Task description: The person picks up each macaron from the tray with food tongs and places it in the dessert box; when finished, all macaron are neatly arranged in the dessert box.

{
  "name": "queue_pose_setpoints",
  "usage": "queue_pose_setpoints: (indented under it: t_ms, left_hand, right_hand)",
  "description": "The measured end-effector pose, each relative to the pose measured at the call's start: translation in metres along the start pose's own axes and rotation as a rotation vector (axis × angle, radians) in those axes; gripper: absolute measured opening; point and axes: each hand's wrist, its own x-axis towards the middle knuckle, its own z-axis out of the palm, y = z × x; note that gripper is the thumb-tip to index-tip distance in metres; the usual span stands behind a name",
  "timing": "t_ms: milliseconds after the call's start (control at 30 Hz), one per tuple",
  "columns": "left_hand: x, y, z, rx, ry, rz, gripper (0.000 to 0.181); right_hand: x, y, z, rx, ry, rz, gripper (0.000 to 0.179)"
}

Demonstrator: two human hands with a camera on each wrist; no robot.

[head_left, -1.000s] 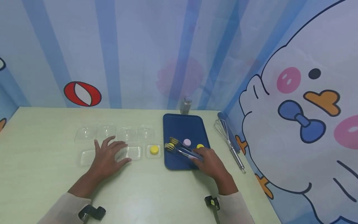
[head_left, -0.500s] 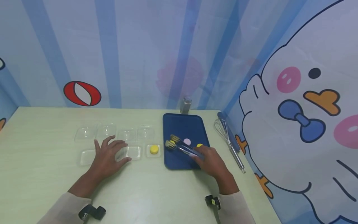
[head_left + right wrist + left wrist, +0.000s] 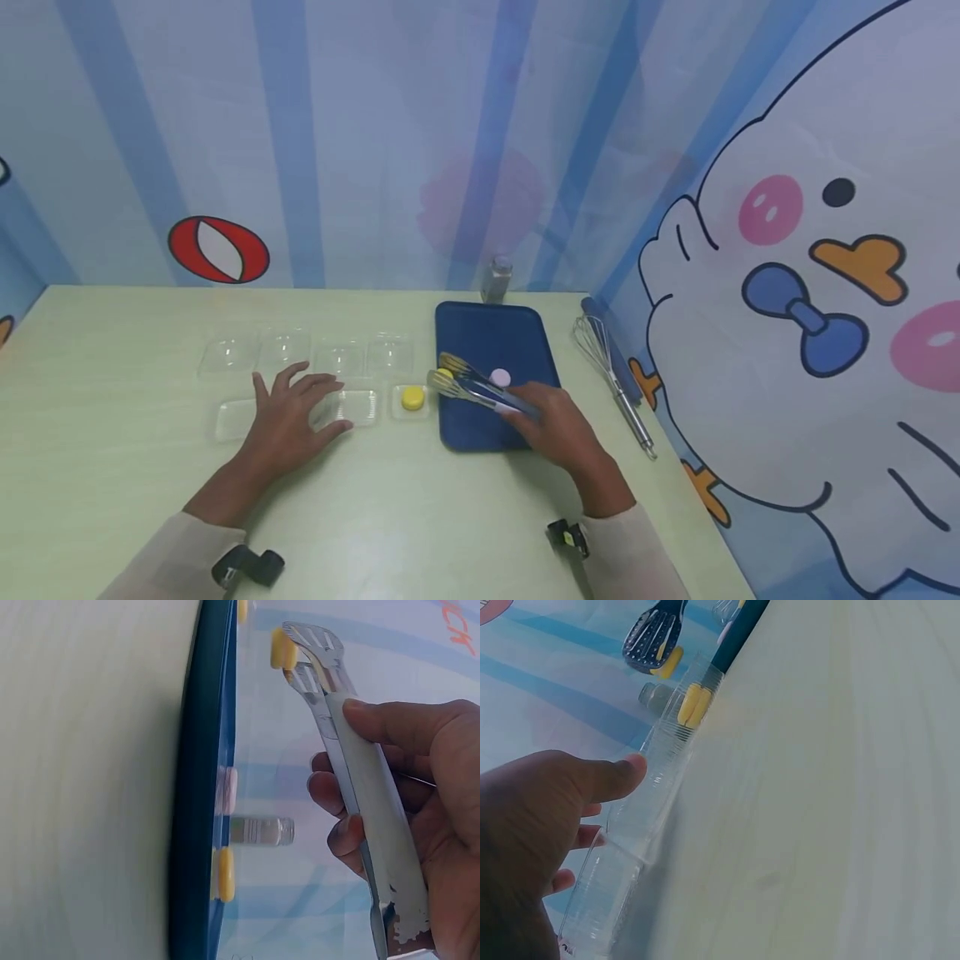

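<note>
My right hand (image 3: 558, 425) grips metal tongs (image 3: 367, 802). Pinched between their slotted tips is a yellow macaron (image 3: 282, 649), raised above the left edge of the blue tray (image 3: 487, 329). A pink macaron (image 3: 500, 377) and another yellow macaron (image 3: 225, 874) sit on that tray. My left hand (image 3: 283, 425) spreads over the row of clear plastic boxes, thumb apart from the fingers, fingertips right at the sides of a clear box (image 3: 641, 802). At the row's right end, a small clear box (image 3: 401, 414) contains a yellow macaron (image 3: 412, 398).
Several clear domed lids (image 3: 341, 360) lie behind the boxes. A small glass jar (image 3: 497, 282) stands behind the tray, near the wall. To the tray's right lie a whisk (image 3: 615, 385) and a long blue object (image 3: 617, 354), close to the table's edge.
My right hand has shifted the tongs slightly left, carrying the yellow macaron up from the tray toward its left edge. My left hand stays in place.
</note>
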Motion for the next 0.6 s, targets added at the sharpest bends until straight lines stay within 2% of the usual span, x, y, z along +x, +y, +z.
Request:
queue_pose_setpoints:
  t_ms: [300,600]
  left_hand:
    - [0.001,-0.002,0.004,0.008,-0.017,-0.006,0.061]
    - [0.002,-0.001,0.004,-0.010,-0.033,-0.016,0.063]
  right_hand:
    - [0.013,-0.016,0.008,0.017,-0.013,-0.089,0.036]
    - [0.027,-0.034,0.015,-0.030,-0.095,-0.073,0.034]
